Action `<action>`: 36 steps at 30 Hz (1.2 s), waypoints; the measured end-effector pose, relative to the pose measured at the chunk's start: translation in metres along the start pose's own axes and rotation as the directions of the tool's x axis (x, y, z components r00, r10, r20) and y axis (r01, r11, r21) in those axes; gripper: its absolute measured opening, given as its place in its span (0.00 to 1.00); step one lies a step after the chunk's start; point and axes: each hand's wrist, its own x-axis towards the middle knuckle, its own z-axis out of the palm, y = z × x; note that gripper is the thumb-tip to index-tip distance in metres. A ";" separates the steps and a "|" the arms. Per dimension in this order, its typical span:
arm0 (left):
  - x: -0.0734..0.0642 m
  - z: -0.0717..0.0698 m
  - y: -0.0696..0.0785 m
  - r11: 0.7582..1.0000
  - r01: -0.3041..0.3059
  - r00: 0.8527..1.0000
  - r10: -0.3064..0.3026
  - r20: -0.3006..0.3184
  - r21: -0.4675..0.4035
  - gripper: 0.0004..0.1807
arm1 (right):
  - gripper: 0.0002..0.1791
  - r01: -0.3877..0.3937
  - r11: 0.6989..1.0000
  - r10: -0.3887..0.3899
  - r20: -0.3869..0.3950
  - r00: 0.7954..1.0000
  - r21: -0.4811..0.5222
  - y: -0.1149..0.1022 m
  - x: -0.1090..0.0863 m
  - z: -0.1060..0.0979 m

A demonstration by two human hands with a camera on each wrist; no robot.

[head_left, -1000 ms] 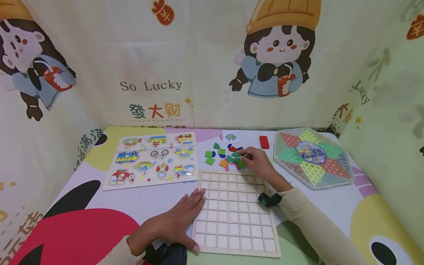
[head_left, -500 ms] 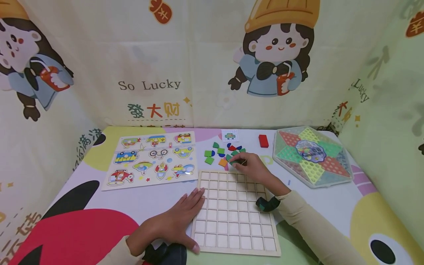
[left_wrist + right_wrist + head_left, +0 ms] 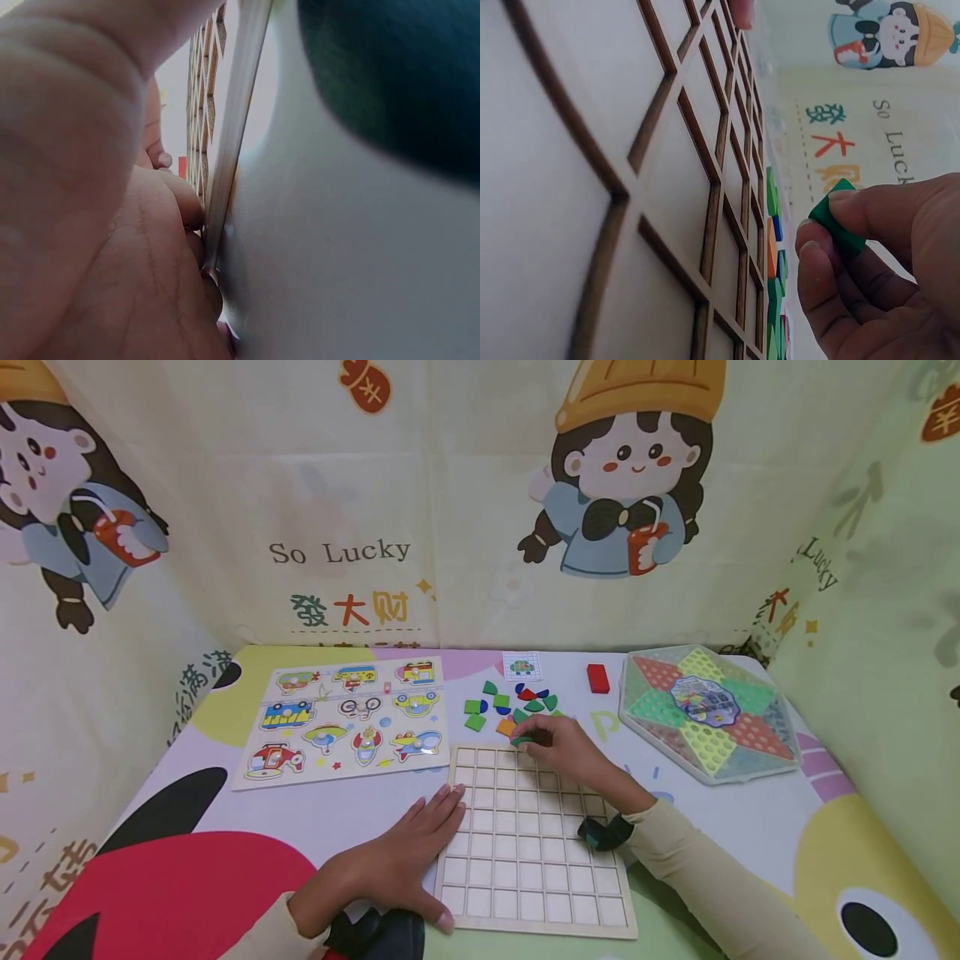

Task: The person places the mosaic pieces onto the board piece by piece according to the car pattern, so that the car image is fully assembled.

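Observation:
In the head view, a wooden grid board (image 3: 536, 843) lies on the table in front of the person. The left hand (image 3: 405, 860) rests along its left side, fingers straight and thumb near the front left corner; the left wrist view has those fingers against the board's edge. Above the board's back edge, the right hand (image 3: 566, 752) pinches a small green block (image 3: 840, 225) between thumb and fingers. Behind the board lie several loose coloured pieces, among them an orange square (image 3: 506, 727), a green square (image 3: 475, 723) and a red piece (image 3: 527, 695).
A small card with a grid picture (image 3: 521, 667) lies behind the pieces. To the left is a vehicle peg puzzle (image 3: 382, 724); at right sits a hexagonal star-patterned game board (image 3: 652, 727). A red block (image 3: 597, 679) lies near the table's back edge. Printed cloth hangs behind.
The right hand has moved from among the loose pieces leftward and nearer, to the board's back edge, with a green block in its fingers. The left hand has stayed in place.

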 end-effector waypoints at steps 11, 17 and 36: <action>0.001 0.000 -0.001 1.000 -0.004 1.000 0.004 0.005 0.006 0.68 | 0.09 0.037 0.999 -0.032 0.155 0.987 -0.030 -0.006 -0.008 0.006; 0.001 0.000 -0.002 1.000 -0.009 1.000 0.009 0.006 0.014 0.69 | 0.10 0.123 0.992 -0.119 0.236 0.964 -0.002 -0.010 -0.011 0.008; 0.001 0.000 0.000 1.000 0.000 1.000 0.000 0.012 0.002 0.68 | 0.06 0.151 0.988 -0.135 0.368 0.920 -0.015 -0.017 -0.020 0.015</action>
